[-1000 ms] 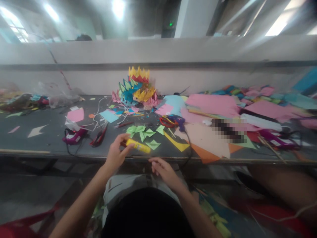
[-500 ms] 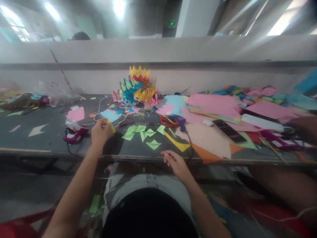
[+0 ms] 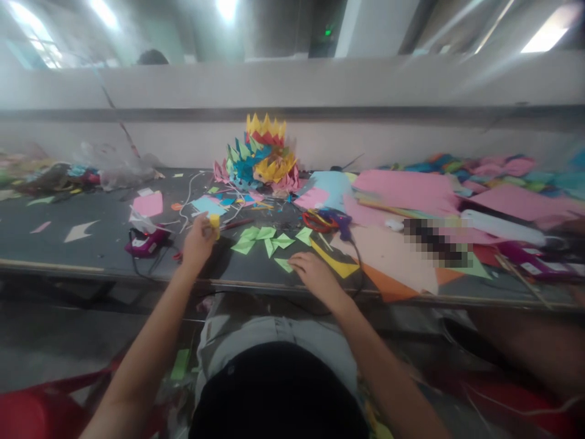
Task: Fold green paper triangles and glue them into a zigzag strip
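My left hand is closed round a small yellow object above the dark table; its exact kind is unclear. Close to the table's front edge, my right hand has its bent fingertips on a folded green paper piece and covers the piece's right side. Several more folded green papers lie just beyond it. A yellow paper strip is to the right of my right hand. Past it rest a purple glue gun and red-handled scissors.
Colourful folded-paper crowns are stacked at the back. Coloured paper sheets spread over the right side, with a white glue gun-like bar on top. A purple device with a cable stands left. Another person's leg is at the right.
My right hand has moved forward from the table edge onto the nearest folded green paper. My left hand still holds the yellow object. The view has shifted slightly.
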Demonstrator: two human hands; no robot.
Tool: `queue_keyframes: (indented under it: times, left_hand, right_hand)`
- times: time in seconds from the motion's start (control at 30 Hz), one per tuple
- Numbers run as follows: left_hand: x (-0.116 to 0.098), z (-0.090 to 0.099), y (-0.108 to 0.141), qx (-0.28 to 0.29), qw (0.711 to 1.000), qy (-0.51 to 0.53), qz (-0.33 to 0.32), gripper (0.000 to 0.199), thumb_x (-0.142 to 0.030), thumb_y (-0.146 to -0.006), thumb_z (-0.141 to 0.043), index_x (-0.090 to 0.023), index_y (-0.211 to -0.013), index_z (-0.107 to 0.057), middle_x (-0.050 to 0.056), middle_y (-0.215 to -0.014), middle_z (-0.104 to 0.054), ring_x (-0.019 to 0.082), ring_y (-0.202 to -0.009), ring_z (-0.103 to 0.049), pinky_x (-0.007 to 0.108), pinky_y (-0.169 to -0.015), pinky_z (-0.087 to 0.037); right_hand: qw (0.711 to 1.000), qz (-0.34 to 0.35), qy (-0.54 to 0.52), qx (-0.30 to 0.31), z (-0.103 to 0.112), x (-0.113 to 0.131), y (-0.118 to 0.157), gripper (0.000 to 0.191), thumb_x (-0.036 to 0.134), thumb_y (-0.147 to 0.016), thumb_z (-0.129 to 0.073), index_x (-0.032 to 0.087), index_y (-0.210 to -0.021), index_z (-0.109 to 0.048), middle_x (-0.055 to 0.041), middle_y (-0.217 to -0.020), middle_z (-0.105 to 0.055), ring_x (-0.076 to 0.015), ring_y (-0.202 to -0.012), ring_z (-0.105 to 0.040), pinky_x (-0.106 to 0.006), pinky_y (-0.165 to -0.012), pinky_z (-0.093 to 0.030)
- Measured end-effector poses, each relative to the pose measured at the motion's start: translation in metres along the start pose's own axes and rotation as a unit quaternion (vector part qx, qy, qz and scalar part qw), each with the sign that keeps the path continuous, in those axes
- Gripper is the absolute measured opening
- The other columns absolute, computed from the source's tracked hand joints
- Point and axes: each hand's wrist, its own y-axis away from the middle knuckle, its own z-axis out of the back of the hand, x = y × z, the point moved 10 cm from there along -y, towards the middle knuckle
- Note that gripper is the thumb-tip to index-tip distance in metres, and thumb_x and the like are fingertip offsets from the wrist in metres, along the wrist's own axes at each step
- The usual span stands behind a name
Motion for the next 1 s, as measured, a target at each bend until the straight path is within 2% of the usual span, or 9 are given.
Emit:
queue_keyframes:
  times: [0.17,0.27,0.4,0.53,0.67,0.77,0.9,0.97,1.0]
  left_hand:
    - [0.006,-0.003,-0.002,0.003,1.0,0.025,0.015,0.049,-0.019,-0.075,-0.058,-0.017,-0.122,-0.045,0.01,-0.11,-0.062,0.018,-0.093,-0.062,0.029,-0.08,-0.049]
    - [0.013,-0.004,-0.003,0.002,0.999,0.023,0.029,0.045,-0.019,-0.073,-0.059,-0.017,-0.118,-0.049,0.009,-0.112,-0.062,0.018,-0.092,-0.063,0.028,-0.078,-0.049]
    - [0.024,-0.008,-0.003,0.014,0.998,-0.002,0.056,0.041,-0.02,-0.072,-0.061,-0.017,-0.112,-0.052,0.009,-0.11,-0.063,0.019,-0.089,-0.064,0.028,-0.074,-0.049]
    - [0.025,-0.009,-0.003,0.018,0.997,-0.032,0.068,0.041,-0.021,-0.071,-0.063,-0.016,-0.11,-0.052,0.009,-0.106,-0.064,0.021,-0.089,-0.064,0.031,-0.077,-0.049]
    - [0.022,-0.007,-0.003,0.008,0.997,-0.018,0.075,0.052,-0.019,-0.069,-0.065,-0.016,-0.118,-0.045,0.011,-0.112,-0.06,0.02,-0.092,-0.062,0.032,-0.082,-0.048]
    - [0.008,0.008,0.0,-0.055,0.997,-0.034,0.029,0.06,-0.022,-0.068,-0.068,-0.014,-0.121,-0.042,0.016,-0.122,-0.05,0.024,-0.11,-0.053,0.037,-0.094,-0.042]
    - [-0.028,0.04,0.017,-0.192,0.976,-0.069,-0.07,0.054,-0.029,-0.071,-0.067,-0.011,-0.117,-0.047,0.02,-0.132,-0.039,0.029,-0.128,-0.033,0.043,-0.105,-0.029]
    - [-0.052,0.046,0.032,-0.226,0.964,-0.05,-0.128,0.039,-0.029,-0.077,-0.061,-0.012,-0.111,-0.051,0.018,-0.128,-0.044,0.027,-0.125,-0.037,0.042,-0.104,-0.031]
    - [-0.065,0.041,0.039,-0.212,0.964,-0.034,-0.16,0.03,-0.028,-0.08,-0.057,-0.014,-0.106,-0.054,0.015,-0.122,-0.05,0.024,-0.12,-0.043,0.041,-0.101,-0.034]
  right_hand:
    - [0.999,0.03,0.029,0.009,0.001,-0.006,-0.004,0.035,0.002,-0.077,-0.043,0.021,-0.084,-0.071,-0.0068,-0.093,-0.062,-0.0167,-0.085,-0.055,-0.03,-0.078,-0.045]
    - [0.998,0.045,0.021,0.033,0.002,-0.003,-0.003,0.033,0.004,-0.078,-0.042,0.021,-0.085,-0.07,-0.006,-0.094,-0.061,-0.0149,-0.082,-0.057,-0.028,-0.077,-0.045]
    - [0.996,0.07,-0.007,0.051,0.001,0.016,0.003,0.02,0.015,-0.081,-0.047,0.02,-0.085,-0.066,-0.007,-0.103,-0.062,-0.0182,-0.097,-0.057,-0.033,-0.087,-0.042]
    - [0.996,0.041,-0.047,0.059,-0.003,0.022,0.005,0.01,0.027,-0.08,-0.057,0.02,-0.081,-0.063,-0.0081,-0.105,-0.064,-0.0221,-0.104,-0.056,-0.036,-0.087,-0.042]
    - [0.991,0.041,-0.096,0.089,-0.009,0.022,0.0,0.015,0.02,-0.081,-0.053,0.021,-0.091,-0.064,-0.0061,-0.108,-0.065,-0.0214,-0.111,-0.053,-0.038,-0.092,-0.04]
    - [0.984,0.062,-0.127,0.106,-0.011,0.023,-0.003,0.028,0.011,-0.081,-0.047,0.023,-0.101,-0.062,-0.0047,-0.116,-0.062,-0.0183,-0.114,-0.051,-0.036,-0.095,-0.039]
    - [0.991,0.038,-0.111,0.064,-0.007,0.007,-0.009,0.022,0.014,-0.081,-0.051,0.019,-0.098,-0.064,-0.0075,-0.109,-0.061,-0.0177,-0.1,-0.057,-0.033,-0.088,-0.044]
    - [0.993,0.05,-0.085,0.061,-0.009,0.004,-0.01,0.018,0.016,-0.082,-0.051,0.018,-0.091,-0.067,-0.0076,-0.099,-0.063,-0.0173,-0.092,-0.058,-0.031,-0.084,-0.045]
    - [0.993,0.068,-0.074,0.066,-0.011,0.005,-0.01,0.019,0.015,-0.083,-0.049,0.019,-0.089,-0.068,-0.0072,-0.096,-0.063,-0.0167,-0.089,-0.058,-0.03,-0.082,-0.045]
